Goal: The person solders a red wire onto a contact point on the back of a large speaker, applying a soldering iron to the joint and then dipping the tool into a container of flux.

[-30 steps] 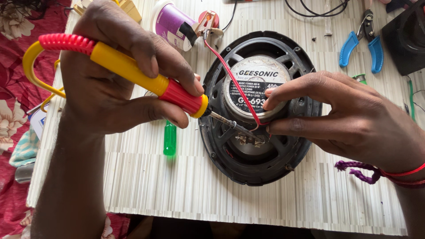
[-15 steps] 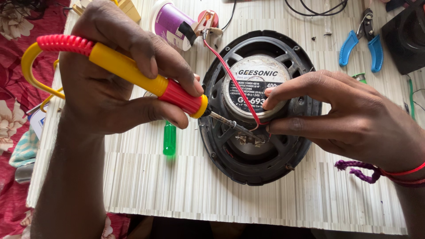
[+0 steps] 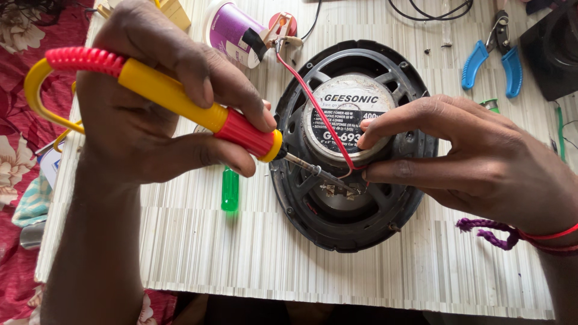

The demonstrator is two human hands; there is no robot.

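Striped bench (image 3: pixel 180 253), speaker (image 3: pixel 352 144) face-down at centre. Our left hand (image 3: pixel 150 114) clamped on soldering iron (image 3: pixel 180 102), tip at terminal; right hand (image 3: pixel 481 162) pinches red wire (image 3: pixel 319 114) there. We judge: keep wire steady, tip on joint.

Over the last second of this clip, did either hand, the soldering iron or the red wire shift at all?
Nothing visibly changed. The left hand grips the soldering iron with its tip at the speaker terminal, as before. The right hand pinches the red wire there, just as a second ago.
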